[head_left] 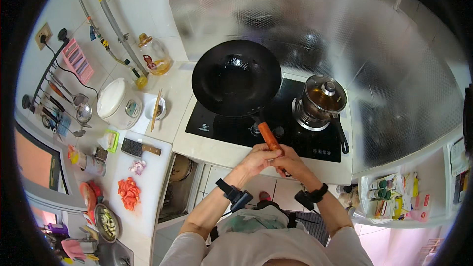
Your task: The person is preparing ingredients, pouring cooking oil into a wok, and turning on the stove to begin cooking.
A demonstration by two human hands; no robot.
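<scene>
A black wok point(236, 76) sits over the left side of the black cooktop point(217, 127), its orange-brown wooden handle point(268, 136) pointing toward me. My left hand point(261, 160) is closed around the lower part of that handle. Right beside it, my right hand point(292, 162) is closed on the handle's end, and the two hands touch. Inside, the wok looks dark and glossy, with no food visible. On the right burner stands a small lidded pot point(322, 97) with amber liquid showing through its glass lid; its black handle point(341, 138) slants toward the front edge.
At left, a white cutting board point(148, 187) bears a cleaver point(140, 148), chopped red pieces point(128, 193) and chopped pale purple bits point(137, 167). Near it are a bowl of cut vegetables point(107, 222), a rice cooker point(119, 104) and chopsticks point(156, 111) across a white bowl. An open drawer point(180, 182) lies below.
</scene>
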